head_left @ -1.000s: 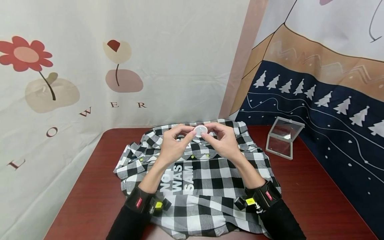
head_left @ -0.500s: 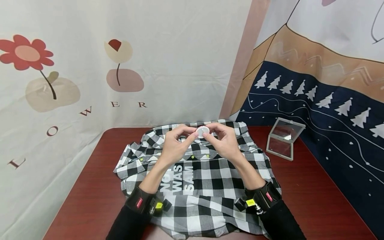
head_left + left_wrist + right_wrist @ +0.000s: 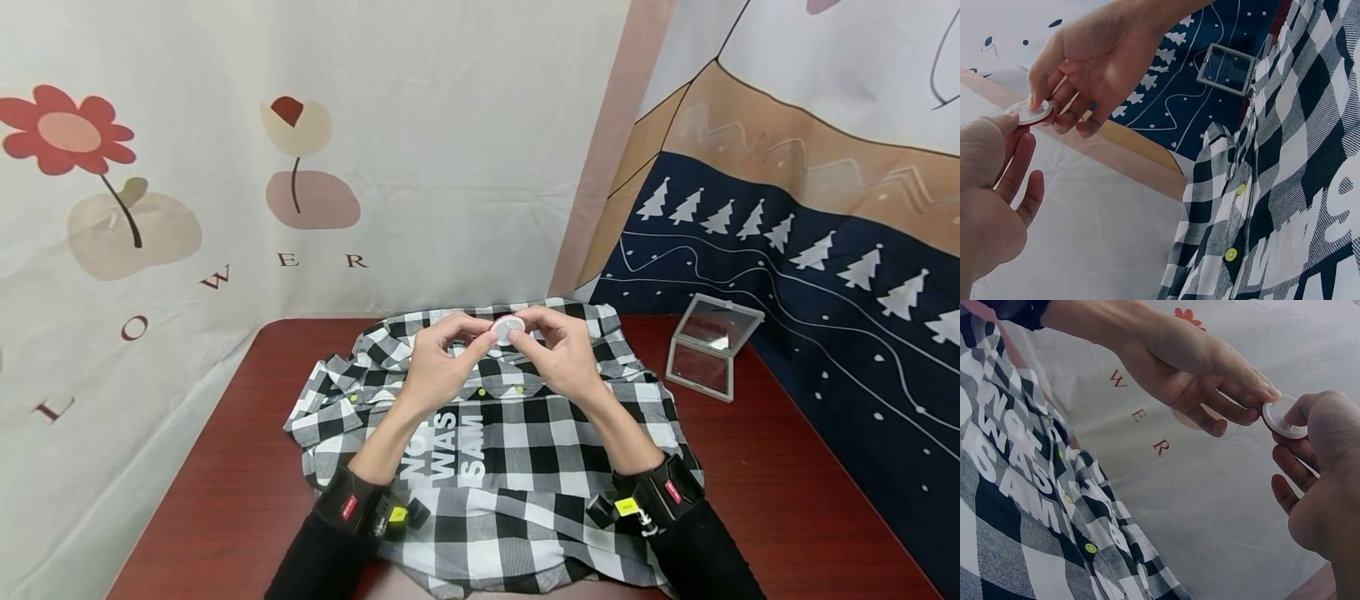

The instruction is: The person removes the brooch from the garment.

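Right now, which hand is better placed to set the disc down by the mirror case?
Right hand: it pinches the white disc with the left hand, and the mirror case lies on its side.

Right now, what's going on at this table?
A person holds a small round white disc up between both hands, the left hand and the right hand each pinching it at the fingertips, above a black-and-white checked shirt spread on a dark red table. The shirt has yellow-green buttons and printed white letters. A small open mirror case sits on the table to the right, apart from the shirt.
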{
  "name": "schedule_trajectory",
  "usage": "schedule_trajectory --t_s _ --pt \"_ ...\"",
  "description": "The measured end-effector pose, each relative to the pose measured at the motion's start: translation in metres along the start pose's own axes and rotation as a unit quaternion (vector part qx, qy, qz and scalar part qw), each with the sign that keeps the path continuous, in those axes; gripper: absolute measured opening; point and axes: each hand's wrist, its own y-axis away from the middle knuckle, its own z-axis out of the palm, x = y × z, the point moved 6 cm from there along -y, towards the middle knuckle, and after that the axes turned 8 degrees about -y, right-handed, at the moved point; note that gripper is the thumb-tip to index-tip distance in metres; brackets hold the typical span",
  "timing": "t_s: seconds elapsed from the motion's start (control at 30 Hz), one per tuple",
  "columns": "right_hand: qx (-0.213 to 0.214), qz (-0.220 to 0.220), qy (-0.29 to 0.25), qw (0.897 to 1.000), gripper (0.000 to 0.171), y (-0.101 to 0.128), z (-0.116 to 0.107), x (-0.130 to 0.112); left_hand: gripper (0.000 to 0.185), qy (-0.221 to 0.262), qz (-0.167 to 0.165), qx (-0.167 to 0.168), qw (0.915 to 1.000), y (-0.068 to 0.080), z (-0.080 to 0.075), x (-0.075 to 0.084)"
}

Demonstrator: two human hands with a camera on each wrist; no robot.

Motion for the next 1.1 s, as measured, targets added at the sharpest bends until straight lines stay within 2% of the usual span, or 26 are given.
schedule_trajectory --t_s 0.63,0.77,0.87,0.97,1.1 --pt "-0.028 -0.001 -0.01 1.0 0.022 0.0 0.001 0.002 0.015 -0.013 -0.003 0.01 0.9999 0.0 -0.004 -0.002" --pt "-0.06 0.028 -0.011 0.998 0.024 -0.001 0.0 0.002 0.014 -0.032 0.023 0.016 0.9991 -0.002 -0.01 -0.001" --pt "-0.088 0.065 -0.032 0.994 0.026 -0.002 0.0 0.003 0.014 -0.058 0.055 0.019 0.9966 -0.004 -0.014 0.0" --pt "-0.114 0.098 -0.05 0.987 0.031 -0.002 0.001 0.005 0.015 -0.095 0.091 0.018 0.9911 -0.004 -0.017 0.003" --pt "-0.135 0.125 -0.046 0.982 0.033 -0.001 0.002 0.008 0.016 -0.134 0.144 0.016 0.9804 -0.004 -0.018 0.008"
